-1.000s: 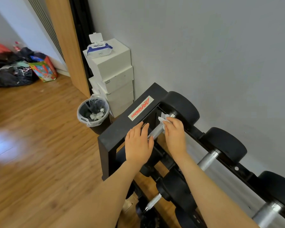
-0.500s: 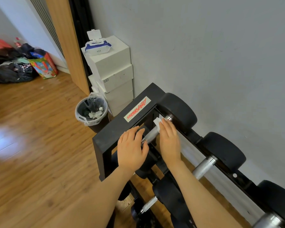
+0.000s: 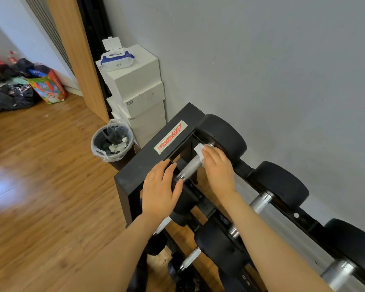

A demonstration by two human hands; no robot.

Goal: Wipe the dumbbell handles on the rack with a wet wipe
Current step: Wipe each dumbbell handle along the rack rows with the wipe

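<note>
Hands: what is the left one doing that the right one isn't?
The left hand lies flat on the near black dumbbell head, holding nothing; the right hand presses a white wet wipe onto the silver knurled handle. The left sits near the rack's front, the right nearer the wall. Both touch the same end dumbbell.

rack [image 3: 135,171] black (red-lettered label) | handle [image 3: 189,167] silver | wet wipe [image 3: 200,151] white | floor [image 3: 40,186] wood-grain brown
</note>
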